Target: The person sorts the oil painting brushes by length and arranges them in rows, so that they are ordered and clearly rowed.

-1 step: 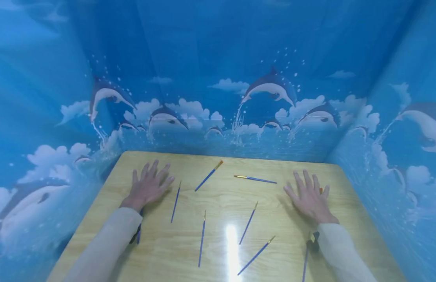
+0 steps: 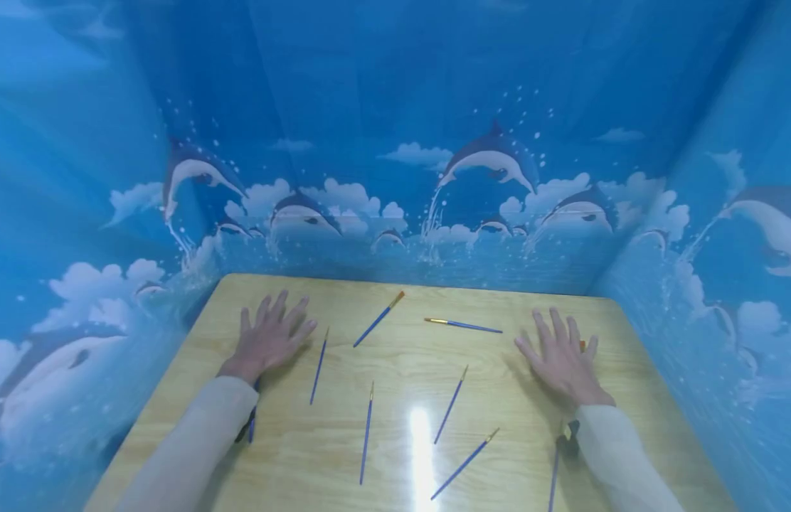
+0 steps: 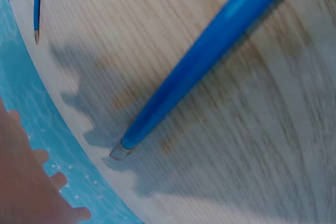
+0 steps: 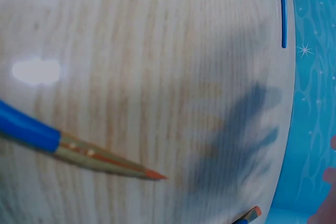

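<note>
- A blue dolphin-print curtain [image 2: 383, 85] stands on 3 sides of a light wood-grain table [image 2: 293, 455], where a bright streak of reflected light shows near the front.
- A thin round paintbrush [image 2: 319, 370] lies just right of the left hand [image 2: 266, 346], bristles pointing away from the person.
- That hand is palm down over the table's far left part, its fingers straight and spread.
- The right hand [image 2: 565, 366] is palm down over the far right part, its fingers likewise straight and spread.
- Orange bristles of a flat paintbrush [image 2: 582, 346] show between that hand's ring and little fingers in the head view; the hand hides the rest.
- Whether either palm touches the wood, I cannot tell.
- Between the hands, a slanted flat paintbrush [image 2: 375, 322] has its orange tip up and right; beside it, a crosswise paintbrush [image 2: 469, 326] points its gold ferrule left.
- Nearer the person lie 3 more with blue handles: a near-upright paintbrush [image 2: 366, 437], a leaning paintbrush [image 2: 449, 409] and a diagonal paintbrush [image 2: 464, 464].
- A partly hidden paintbrush [image 2: 252, 425] lies beside the left sleeve [image 2: 190, 441]; another blue paintbrush [image 2: 553, 473] lies beside the right sleeve [image 2: 619, 455].
- Each wrist view shows a brush close up and a hand's shadow on the wood.
</note>
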A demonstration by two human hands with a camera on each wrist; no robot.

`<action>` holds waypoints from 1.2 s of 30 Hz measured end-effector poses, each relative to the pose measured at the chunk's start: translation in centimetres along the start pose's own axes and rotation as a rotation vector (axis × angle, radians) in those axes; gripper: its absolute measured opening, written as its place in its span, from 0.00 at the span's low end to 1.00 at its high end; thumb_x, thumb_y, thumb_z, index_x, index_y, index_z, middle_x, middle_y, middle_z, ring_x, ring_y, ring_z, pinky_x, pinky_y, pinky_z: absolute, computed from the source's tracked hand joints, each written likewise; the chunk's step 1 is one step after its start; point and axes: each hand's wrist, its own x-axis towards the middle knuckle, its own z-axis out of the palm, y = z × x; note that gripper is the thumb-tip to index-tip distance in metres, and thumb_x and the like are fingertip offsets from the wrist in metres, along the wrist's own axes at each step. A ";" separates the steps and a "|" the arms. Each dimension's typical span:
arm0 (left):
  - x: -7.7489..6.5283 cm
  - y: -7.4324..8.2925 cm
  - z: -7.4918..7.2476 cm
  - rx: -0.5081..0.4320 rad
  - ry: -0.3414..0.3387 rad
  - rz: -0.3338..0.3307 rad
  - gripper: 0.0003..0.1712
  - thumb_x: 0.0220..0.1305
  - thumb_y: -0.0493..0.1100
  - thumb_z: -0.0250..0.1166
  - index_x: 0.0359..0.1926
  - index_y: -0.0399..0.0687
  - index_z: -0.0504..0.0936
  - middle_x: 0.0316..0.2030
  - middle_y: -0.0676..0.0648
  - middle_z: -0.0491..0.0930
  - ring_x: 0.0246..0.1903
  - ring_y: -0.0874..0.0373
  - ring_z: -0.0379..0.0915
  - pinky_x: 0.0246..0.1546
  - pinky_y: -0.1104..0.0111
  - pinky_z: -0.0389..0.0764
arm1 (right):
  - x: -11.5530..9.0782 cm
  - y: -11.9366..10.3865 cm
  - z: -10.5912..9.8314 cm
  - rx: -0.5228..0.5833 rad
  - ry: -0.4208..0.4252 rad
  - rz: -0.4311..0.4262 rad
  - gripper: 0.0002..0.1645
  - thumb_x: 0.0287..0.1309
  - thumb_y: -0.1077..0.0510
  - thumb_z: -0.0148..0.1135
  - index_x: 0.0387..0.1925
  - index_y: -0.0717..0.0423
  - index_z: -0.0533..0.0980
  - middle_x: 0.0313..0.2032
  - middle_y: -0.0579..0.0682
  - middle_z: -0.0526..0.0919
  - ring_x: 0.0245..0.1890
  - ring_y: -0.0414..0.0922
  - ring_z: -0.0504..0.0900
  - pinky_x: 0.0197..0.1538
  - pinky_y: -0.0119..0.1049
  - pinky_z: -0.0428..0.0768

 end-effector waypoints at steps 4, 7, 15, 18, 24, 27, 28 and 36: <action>0.0 0.1 0.1 -0.006 -0.003 -0.001 0.46 0.82 0.76 0.37 0.89 0.61 0.49 0.88 0.35 0.38 0.85 0.25 0.31 0.78 0.23 0.27 | 0.1 0.0 -0.1 -0.010 0.001 0.001 0.55 0.79 0.22 0.39 0.89 0.49 0.44 0.87 0.68 0.39 0.83 0.80 0.39 0.71 0.90 0.29; 0.1 0.1 0.1 -0.008 -0.004 0.000 0.46 0.82 0.76 0.36 0.89 0.61 0.49 0.88 0.35 0.38 0.85 0.26 0.31 0.78 0.23 0.28 | 0.3 0.0 -0.3 -0.013 0.023 -0.005 0.55 0.78 0.22 0.40 0.89 0.50 0.46 0.86 0.69 0.42 0.83 0.79 0.41 0.72 0.90 0.31; 0.3 -0.1 -0.3 -0.001 0.013 0.035 0.44 0.84 0.73 0.38 0.89 0.62 0.50 0.88 0.34 0.41 0.85 0.25 0.36 0.79 0.22 0.34 | 0.5 0.0 -0.6 0.030 0.129 -0.084 0.50 0.80 0.28 0.48 0.86 0.53 0.55 0.84 0.70 0.54 0.82 0.76 0.50 0.76 0.85 0.42; 0.2 -0.2 -0.3 0.002 0.014 0.045 0.42 0.84 0.71 0.39 0.89 0.62 0.50 0.87 0.33 0.43 0.84 0.25 0.39 0.78 0.22 0.38 | 0.7 -0.2 -0.6 0.060 0.155 -0.126 0.48 0.80 0.32 0.51 0.85 0.55 0.57 0.82 0.70 0.57 0.82 0.75 0.53 0.77 0.83 0.47; 0.0 -0.1 -0.1 0.001 0.028 0.070 0.41 0.86 0.69 0.41 0.88 0.57 0.54 0.86 0.32 0.48 0.83 0.24 0.45 0.79 0.24 0.47 | 1.6 -0.9 -0.6 0.091 0.177 -0.183 0.44 0.80 0.37 0.56 0.84 0.56 0.61 0.81 0.68 0.62 0.80 0.71 0.59 0.76 0.80 0.56; 0.1 0.3 0.1 -0.021 0.031 0.090 0.40 0.86 0.66 0.43 0.87 0.55 0.56 0.86 0.32 0.49 0.83 0.25 0.46 0.80 0.26 0.49 | 2.0 -1.3 -0.6 0.100 0.172 -0.201 0.43 0.80 0.38 0.57 0.83 0.55 0.62 0.81 0.67 0.64 0.80 0.70 0.61 0.77 0.78 0.57; 0.1 0.4 0.1 -0.029 0.031 0.096 0.39 0.87 0.65 0.44 0.87 0.55 0.56 0.86 0.32 0.50 0.83 0.26 0.47 0.80 0.26 0.50 | 2.1 -1.5 -0.6 0.105 0.169 -0.209 0.42 0.80 0.39 0.58 0.83 0.55 0.62 0.80 0.67 0.64 0.80 0.70 0.61 0.78 0.78 0.57; 0.6 1.7 0.0 -0.074 0.028 0.116 0.36 0.88 0.60 0.48 0.87 0.55 0.57 0.86 0.33 0.52 0.83 0.27 0.48 0.79 0.25 0.51 | 3.1 -2.9 -0.3 0.144 0.150 -0.261 0.40 0.79 0.46 0.63 0.82 0.57 0.64 0.79 0.67 0.66 0.79 0.69 0.62 0.79 0.75 0.58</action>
